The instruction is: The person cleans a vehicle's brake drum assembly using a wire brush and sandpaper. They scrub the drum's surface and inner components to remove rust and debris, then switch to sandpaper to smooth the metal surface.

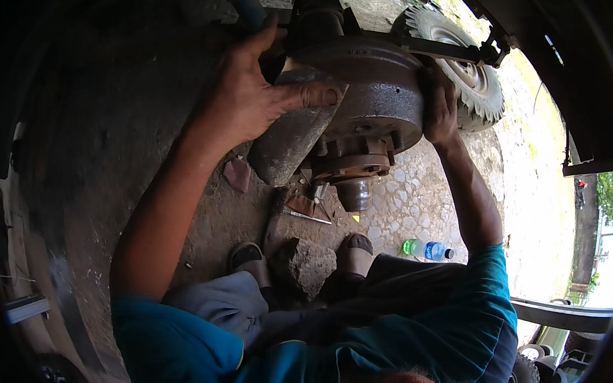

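Observation:
A heavy rusty brake drum [374, 91] sits on the axle hub ahead of me, its studs and round hub end [353, 194] facing me. My left hand [246, 90] is closed on a worn grey plate [293, 133] at the drum's left side. The thumb lies across the plate's upper face; the fingers reach up behind it and are partly hidden. On the drum's right side, my right hand [440, 105] grips the rim, with its fingertips out of sight behind the edge.
A treaded wheel [463, 65] stands beyond the drum on the right. Between my feet lies a large stone [303, 266]. A hammer-like tool [277, 217] and a reddish stone piece [237, 174] are on the ground. Plastic bottles [427, 249] lie near my right knee.

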A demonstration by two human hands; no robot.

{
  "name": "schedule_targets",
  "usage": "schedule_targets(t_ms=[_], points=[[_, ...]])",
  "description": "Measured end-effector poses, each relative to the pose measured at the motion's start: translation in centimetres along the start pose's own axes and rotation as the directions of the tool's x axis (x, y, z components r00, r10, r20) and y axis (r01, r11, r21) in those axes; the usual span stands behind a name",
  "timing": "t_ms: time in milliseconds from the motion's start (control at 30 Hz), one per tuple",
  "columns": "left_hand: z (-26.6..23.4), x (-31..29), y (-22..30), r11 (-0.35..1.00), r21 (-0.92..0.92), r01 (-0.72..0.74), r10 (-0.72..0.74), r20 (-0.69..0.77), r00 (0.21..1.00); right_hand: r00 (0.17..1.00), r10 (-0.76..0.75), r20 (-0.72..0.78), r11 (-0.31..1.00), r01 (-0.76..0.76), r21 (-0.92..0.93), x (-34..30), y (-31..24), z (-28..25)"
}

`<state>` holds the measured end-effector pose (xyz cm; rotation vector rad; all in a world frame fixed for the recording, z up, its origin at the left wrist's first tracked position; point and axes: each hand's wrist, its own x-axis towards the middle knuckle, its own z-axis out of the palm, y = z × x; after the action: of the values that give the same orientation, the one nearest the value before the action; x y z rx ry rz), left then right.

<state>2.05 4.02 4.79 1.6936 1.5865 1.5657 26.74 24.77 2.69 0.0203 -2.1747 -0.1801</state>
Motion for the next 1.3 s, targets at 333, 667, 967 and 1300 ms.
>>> schedule_targets(t_ms=[333, 667, 967, 1300], points=[[0.8, 0.5, 0.2, 0.999, 0.006, 0.049, -0.049, 0.05, 0.998, 0.992, 0.099, 0.084, 0.978, -0.113, 0.173, -0.2, -0.1, -0.1], [1.1, 1.0, 0.4, 0.976, -0.05, 0.212, -0.205, 0.122, 0.971, 0.999, -0.035, 0.012, 0.999, 0.036, -0.033, -0.9, 0.2, 0.0], [-0.5, 0.5, -0.2, 0.969, -0.163, 0.187, -0.173, 0.094, 0.98, 0.977, 0.202, 0.07, 0.938, -0.214, 0.273, -0.2, -0.2, 0.1], [-1.0, -0.5, -0.3, 0.953, -0.195, 0.232, -0.225, 0.058, 0.973, 0.982, 0.169, 0.081, 0.958, -0.183, 0.223, -0.7, 0.5, -0.2]])
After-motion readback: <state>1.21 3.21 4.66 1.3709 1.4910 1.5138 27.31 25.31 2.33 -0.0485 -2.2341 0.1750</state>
